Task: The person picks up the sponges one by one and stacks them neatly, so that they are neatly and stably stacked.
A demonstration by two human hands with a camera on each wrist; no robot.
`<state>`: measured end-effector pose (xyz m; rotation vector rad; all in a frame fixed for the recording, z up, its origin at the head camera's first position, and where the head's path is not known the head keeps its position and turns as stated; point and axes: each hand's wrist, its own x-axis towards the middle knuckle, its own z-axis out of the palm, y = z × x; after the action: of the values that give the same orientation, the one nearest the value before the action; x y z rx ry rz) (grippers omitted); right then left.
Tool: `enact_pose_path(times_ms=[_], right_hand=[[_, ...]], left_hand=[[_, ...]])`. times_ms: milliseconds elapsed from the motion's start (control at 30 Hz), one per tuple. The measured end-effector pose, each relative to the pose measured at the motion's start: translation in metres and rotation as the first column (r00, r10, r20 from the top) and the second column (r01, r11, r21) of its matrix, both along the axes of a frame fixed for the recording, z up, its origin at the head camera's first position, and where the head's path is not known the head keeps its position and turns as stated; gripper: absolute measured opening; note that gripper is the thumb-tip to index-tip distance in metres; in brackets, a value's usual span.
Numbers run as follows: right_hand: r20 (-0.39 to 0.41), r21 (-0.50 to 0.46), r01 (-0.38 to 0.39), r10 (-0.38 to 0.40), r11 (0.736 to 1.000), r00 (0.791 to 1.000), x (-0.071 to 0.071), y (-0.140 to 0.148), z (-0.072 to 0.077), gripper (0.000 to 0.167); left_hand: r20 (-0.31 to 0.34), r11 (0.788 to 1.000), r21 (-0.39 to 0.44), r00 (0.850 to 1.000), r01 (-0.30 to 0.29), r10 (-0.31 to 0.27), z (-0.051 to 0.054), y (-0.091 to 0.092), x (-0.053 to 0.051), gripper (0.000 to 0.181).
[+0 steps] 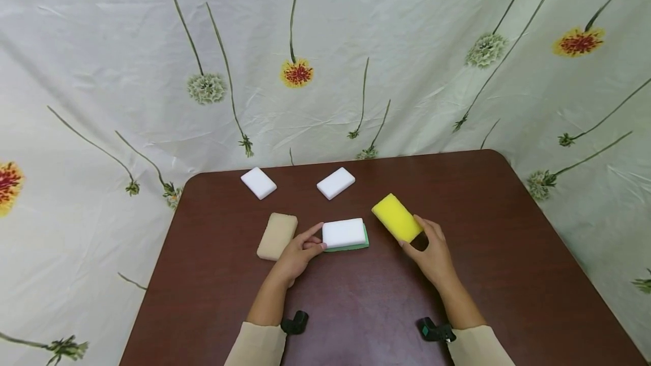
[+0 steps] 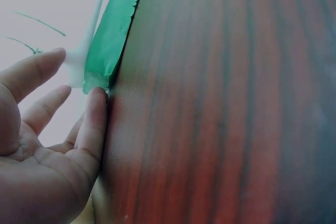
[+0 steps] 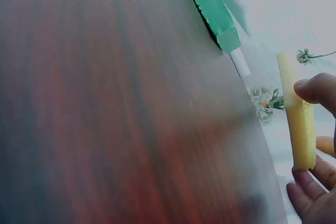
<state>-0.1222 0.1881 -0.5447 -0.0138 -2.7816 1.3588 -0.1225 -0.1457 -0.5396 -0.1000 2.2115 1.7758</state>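
Note:
In the head view a white rectangular block lies on a flat green block near the middle of the table. My left hand is at the left end of this stack, its fingers extended; in the left wrist view one fingertip touches the end of the green block. My right hand grips a yellow sponge by its near end, right of the stack. In the right wrist view the yellow sponge sits between thumb and fingers, raised above the table.
A beige sponge lies left of the stack, close to my left hand. Two white blocks, one at the back left and one at the back middle, rest on the brown table. A flowered cloth hangs behind.

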Motion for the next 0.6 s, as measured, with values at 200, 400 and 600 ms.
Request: enact_pose_path(times_ms=[200, 400, 600], right_hand=[[-0.048, -0.071, -0.046, 0.043, 0.996, 0.998, -0.003, -0.006, 0.004, 0.080], [-0.094, -0.138, -0.118, 0.105, 0.983, 0.990, -0.008, -0.010, 0.006, 0.079], [-0.125, -0.148, -0.172, 0.155, 0.974, 0.980, -0.011, -0.014, 0.006, 0.075]], left_hand=[[-0.003, 1.000, -0.005, 1.000, 0.006, -0.006, -0.001, 0.000, -0.001, 0.059], [0.000, 1.000, -0.003, 1.000, 0.013, -0.013, -0.001, -0.001, -0.001, 0.060], [0.002, 1.000, -0.005, 1.000, 0.009, -0.009, 0.000, 0.000, -0.001, 0.061]])
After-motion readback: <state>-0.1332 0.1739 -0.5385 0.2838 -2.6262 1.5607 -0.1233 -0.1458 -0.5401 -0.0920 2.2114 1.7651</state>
